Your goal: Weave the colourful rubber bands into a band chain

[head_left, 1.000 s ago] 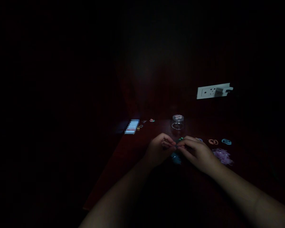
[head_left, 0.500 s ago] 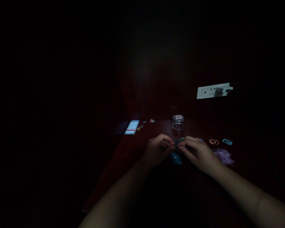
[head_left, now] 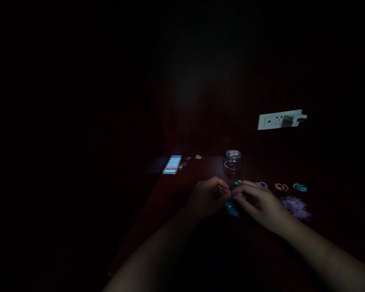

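My left hand [head_left: 211, 198] and my right hand [head_left: 258, 202] meet over the dark red table, fingertips almost touching. Both are closed in a pinch on a small thin bluish-grey strip [head_left: 234, 194]; its kind is too dim to make out. Just below the fingertips lies a pile of small blue pieces [head_left: 232, 209], partly hidden by my hands. A green piece [head_left: 238, 183] shows behind my right fingers. To the right of my right hand is a heap of purple thin bands [head_left: 295, 207].
Beyond my hands stands a clear lidded jar [head_left: 232, 160]. Blue rings [head_left: 299, 187], orange rings [head_left: 281, 187] and a lilac ring [head_left: 263, 184] lie at right. A lit, blurred-out phone-like screen [head_left: 172, 164] is near the left table edge. A socket panel [head_left: 273, 121] holds a plug.
The whole view has shifted slightly, so things sit a little further right and lower. My fingertips remain together over the blue pile, still pinching the strip.
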`<action>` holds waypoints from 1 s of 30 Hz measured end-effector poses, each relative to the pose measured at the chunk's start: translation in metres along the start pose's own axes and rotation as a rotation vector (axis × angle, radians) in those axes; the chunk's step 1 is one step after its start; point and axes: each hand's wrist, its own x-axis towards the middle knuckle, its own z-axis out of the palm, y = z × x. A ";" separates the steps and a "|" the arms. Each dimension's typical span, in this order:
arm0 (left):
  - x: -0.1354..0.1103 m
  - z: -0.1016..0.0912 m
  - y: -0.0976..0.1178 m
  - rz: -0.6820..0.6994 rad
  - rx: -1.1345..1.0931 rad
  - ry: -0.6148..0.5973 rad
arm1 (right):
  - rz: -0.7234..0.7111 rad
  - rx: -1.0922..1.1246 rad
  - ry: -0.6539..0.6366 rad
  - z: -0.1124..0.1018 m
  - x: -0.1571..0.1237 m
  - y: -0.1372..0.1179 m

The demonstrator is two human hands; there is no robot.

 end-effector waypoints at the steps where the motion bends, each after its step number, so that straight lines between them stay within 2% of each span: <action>1: 0.000 0.000 0.000 0.001 -0.003 -0.003 | 0.002 -0.002 -0.005 0.000 0.000 0.000; 19: 0.000 0.000 0.000 0.086 0.100 0.011 | 0.047 0.038 0.015 0.001 -0.002 0.012; 25: 0.001 -0.003 0.003 0.093 0.105 0.042 | 0.087 0.111 0.063 0.001 -0.005 0.012; 30: 0.001 -0.003 0.005 0.066 0.091 -0.003 | 0.057 0.124 0.032 0.002 -0.005 0.007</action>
